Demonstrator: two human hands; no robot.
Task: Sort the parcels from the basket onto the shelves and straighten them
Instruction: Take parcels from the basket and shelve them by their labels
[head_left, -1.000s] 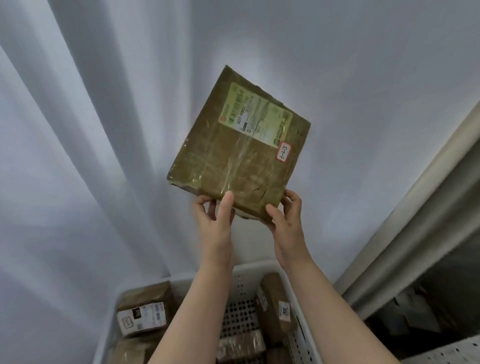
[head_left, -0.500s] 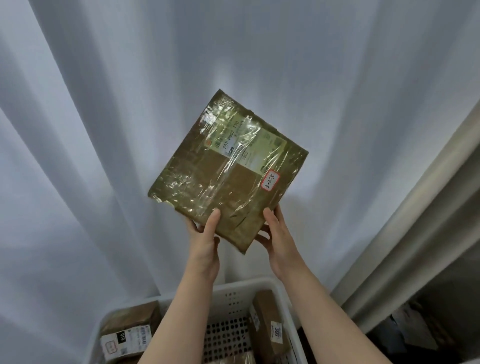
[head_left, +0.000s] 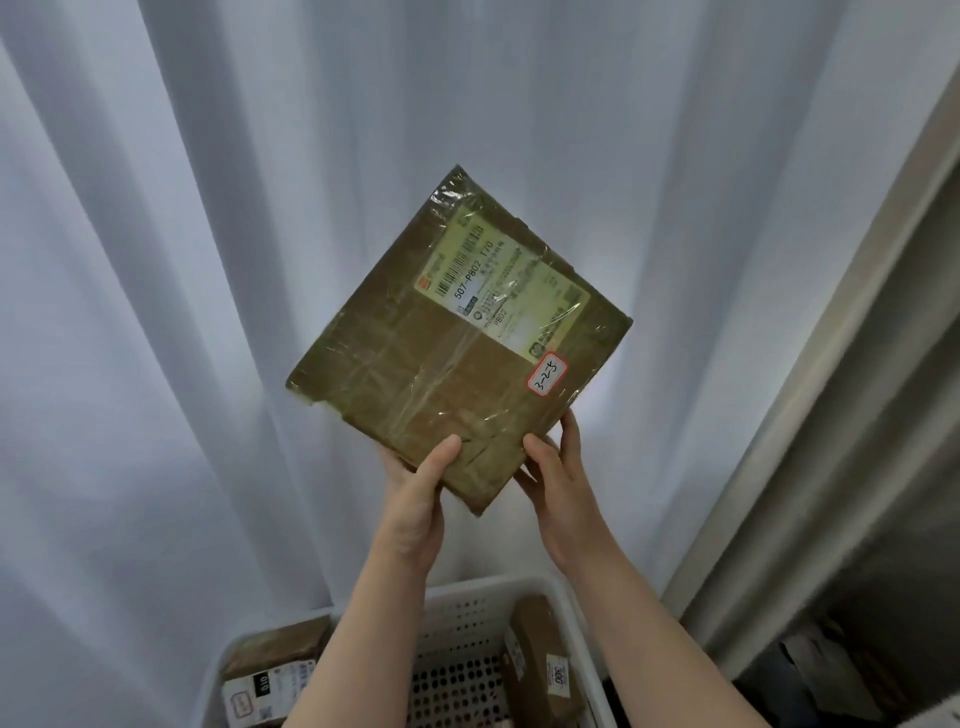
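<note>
Parcel (head_left: 457, 343) is hanging in the air above the basket (head_left: 483, 587), tilted corner-down, in front of the curtain (head_left: 208, 260). Left hand (head_left: 415, 499) is gripping the lower-left edge near the low corner, thumb on the face, fingers behind. Right hand (head_left: 558, 483) is pinching the lower-right edge the same way.

Both grips are sitting at one corner, so most of the parcel is standing above them.

Risk: the glossy tape wrap is looking slick. If a thumb slides, it's tipping out and dropping back into the basket.

Shelves aren't showing clearly.

Readable:
- The label (head_left: 506, 291) is showing "507-P802 T70" and "P802".
- The red-edged sticker (head_left: 546, 374) is reading what looks like "3-2-5", handwritten, probably the shelf slot.
- In the basket, one tag (head_left: 560, 679) is reading "300".
</note>
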